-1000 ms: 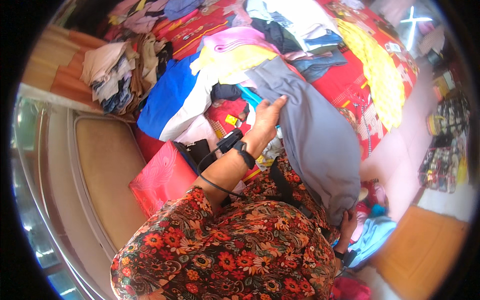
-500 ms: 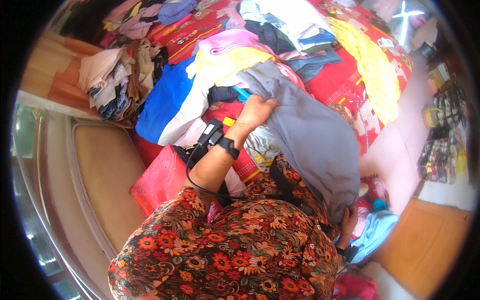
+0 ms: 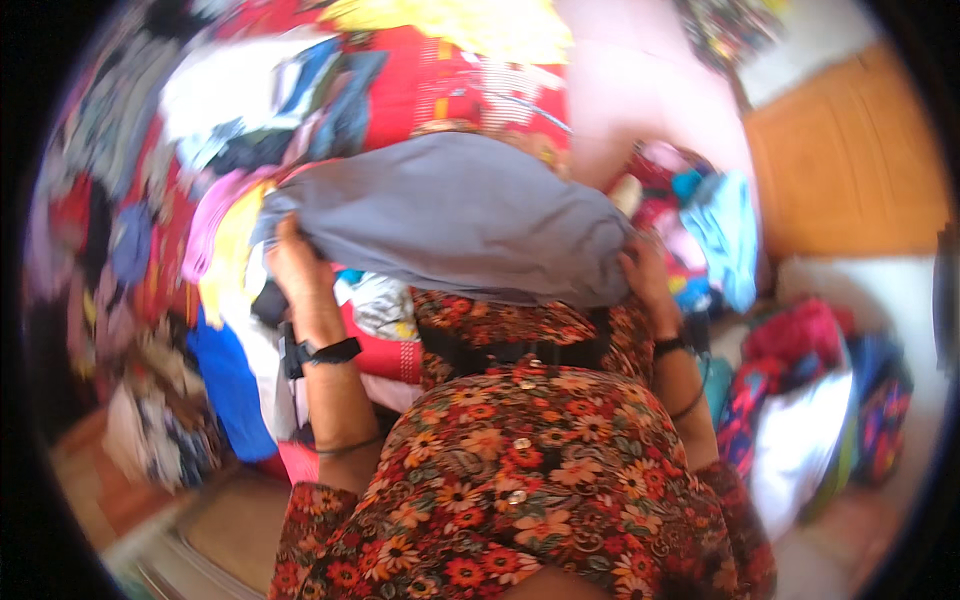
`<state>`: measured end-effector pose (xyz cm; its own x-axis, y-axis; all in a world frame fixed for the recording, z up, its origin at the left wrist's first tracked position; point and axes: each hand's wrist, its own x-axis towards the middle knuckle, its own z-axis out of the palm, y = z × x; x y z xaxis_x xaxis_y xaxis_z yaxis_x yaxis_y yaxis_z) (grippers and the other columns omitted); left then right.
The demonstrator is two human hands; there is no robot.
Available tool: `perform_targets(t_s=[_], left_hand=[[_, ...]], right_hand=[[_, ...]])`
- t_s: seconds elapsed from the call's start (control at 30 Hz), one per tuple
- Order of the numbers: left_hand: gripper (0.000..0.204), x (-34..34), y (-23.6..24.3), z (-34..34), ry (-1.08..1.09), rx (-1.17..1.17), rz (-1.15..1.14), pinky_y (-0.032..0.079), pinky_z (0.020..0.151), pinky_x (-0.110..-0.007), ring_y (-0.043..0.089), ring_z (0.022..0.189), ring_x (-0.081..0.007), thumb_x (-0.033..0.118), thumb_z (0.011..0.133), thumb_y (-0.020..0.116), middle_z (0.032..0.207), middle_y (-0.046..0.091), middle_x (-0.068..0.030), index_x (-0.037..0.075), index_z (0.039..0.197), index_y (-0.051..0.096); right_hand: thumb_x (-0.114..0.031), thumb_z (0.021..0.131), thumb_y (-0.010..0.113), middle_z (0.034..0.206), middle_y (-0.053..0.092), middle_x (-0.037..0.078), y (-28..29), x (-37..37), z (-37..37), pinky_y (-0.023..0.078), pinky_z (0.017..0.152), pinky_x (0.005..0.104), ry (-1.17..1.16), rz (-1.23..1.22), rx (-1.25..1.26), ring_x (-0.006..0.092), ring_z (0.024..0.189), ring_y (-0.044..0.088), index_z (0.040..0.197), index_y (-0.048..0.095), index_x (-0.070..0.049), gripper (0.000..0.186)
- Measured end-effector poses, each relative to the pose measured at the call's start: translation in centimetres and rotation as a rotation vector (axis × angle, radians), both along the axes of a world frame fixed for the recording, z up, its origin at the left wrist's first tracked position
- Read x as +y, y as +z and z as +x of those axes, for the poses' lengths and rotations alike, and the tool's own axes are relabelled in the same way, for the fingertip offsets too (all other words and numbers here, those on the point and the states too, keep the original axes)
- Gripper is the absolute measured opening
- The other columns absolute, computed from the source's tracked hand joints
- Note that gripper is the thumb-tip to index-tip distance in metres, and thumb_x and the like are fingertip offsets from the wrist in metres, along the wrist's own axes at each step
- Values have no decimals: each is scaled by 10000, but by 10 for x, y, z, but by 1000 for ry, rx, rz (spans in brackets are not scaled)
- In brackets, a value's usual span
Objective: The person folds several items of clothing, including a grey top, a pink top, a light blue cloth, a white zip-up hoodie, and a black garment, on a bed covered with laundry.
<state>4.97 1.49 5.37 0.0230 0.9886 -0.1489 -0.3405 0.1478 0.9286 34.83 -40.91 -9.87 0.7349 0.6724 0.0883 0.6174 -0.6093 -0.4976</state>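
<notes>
A long grey garment (image 3: 450, 215), perhaps trousers, stretches sideways in front of me between my two hands. My left hand (image 3: 293, 258) is closed on its left end, fingers partly behind the cloth. At the opposite end, my right hand (image 3: 648, 272) grips the edge, its fingertips partly hidden by fabric. The garment's lower edge hangs above my flowered top. Left of and beneath it lie a yellow cloth (image 3: 232, 262), a folded pink cloth (image 3: 215, 222) and a blue-and-white garment (image 3: 228, 385).
White and denim clothes (image 3: 235, 95) lie on a red patterned cover (image 3: 395, 95), with a yellow garment (image 3: 460, 25) beyond. Light blue clothing (image 3: 722, 235) is heaped at right, more clothes (image 3: 800, 400) below it. A folded stack (image 3: 160, 425) stands lower left, an orange-brown wooden panel (image 3: 850, 160) far right.
My view has turned to the right. The grey garment, slanting down toward my right hand before, now spans nearly level between both hands. Both hands keep their hold.
</notes>
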Motion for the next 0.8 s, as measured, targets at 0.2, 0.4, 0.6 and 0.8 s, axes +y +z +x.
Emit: perform_targets(t_s=[0.2, 0.4, 0.6, 0.8], left_hand=[[169, -45, 67, 84, -244, 439, 489, 487, 696, -309, 599, 761, -150, 139, 893, 600, 864, 665, -71, -22, 907, 649], [328, -148, 17, 126, -846, 991, 1431, 522, 633, -440, 634, 776, -329, 238, 793, 673, 917, 608, -153, 46, 1051, 608], [271, -153, -20, 101, -1257, 1073, 1434, 475, 788, -413, 575, 1004, -287, 203, 806, 676, 1045, 624, -81, 80, 1047, 658], [279, -119, 3, 87, -760, 825, 1153, 500, 793, -414, 633, 898, -348, 154, 834, 667, 960, 658, -170, -15, 1052, 624]], right_hand=[[-215, 815, 677, 1024, 617, 216, 20, 11, -20, 447, 894, 462, -120, 3, 62, 398, 1014, 565, 1032, 614, -23, 297], [-201, 826, 667, 996, 621, 216, 25, 12, -19, 464, 863, 461, -122, -9, 94, 394, 992, 573, 1019, 605, -5, 282], [-201, 824, 670, 1017, 626, 204, 19, 9, -21, 463, 871, 459, -112, 24, 18, 391, 1002, 571, 1017, 611, -15, 275], [-193, 815, 679, 1046, 624, 193, 22, 11, -22, 464, 875, 456, -149, 34, 69, 386, 1018, 570, 1013, 619, -24, 267]])
